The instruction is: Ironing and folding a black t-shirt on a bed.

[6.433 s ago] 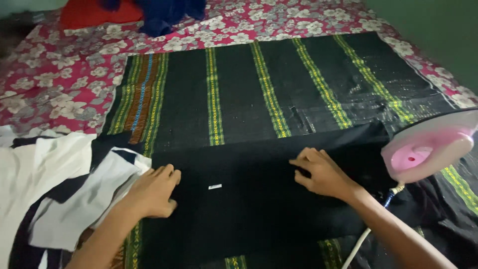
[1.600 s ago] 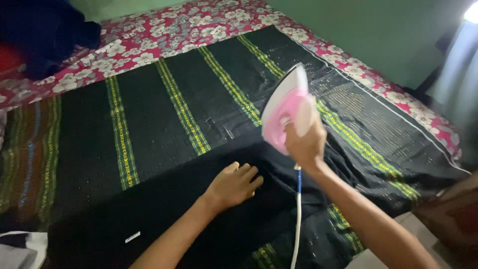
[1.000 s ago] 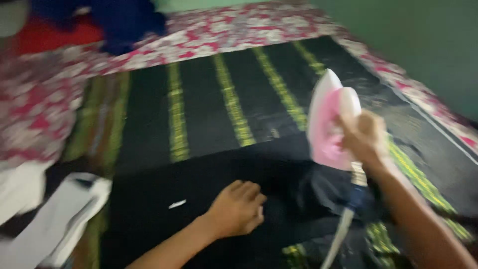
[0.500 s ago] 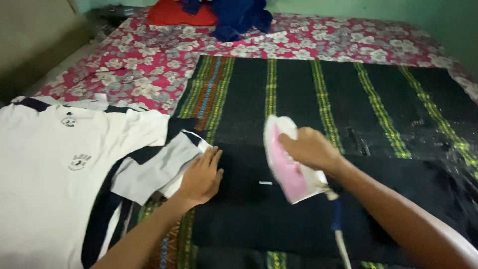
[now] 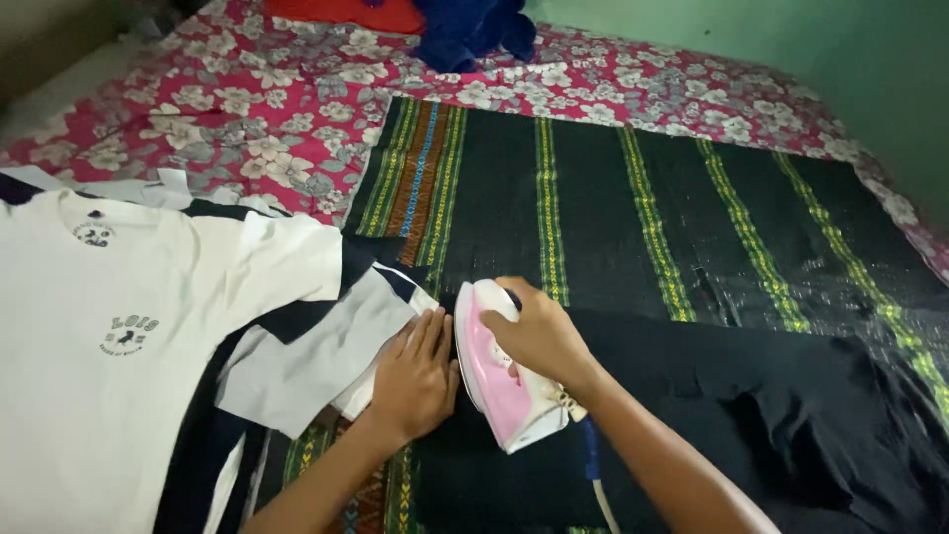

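Ironing's underway: right hand wrapped around the pink iron on the black garment, left hand flat, looks like pinning its edge.

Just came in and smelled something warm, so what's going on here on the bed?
A person is ironing. The right hand grips a pink and white iron set on a black garment, which lies over a black cloth with yellow-green stripes. The left hand lies flat on the fabric just beside the iron. A white shirt with dark trim lies to the left on the floral bedsheet.
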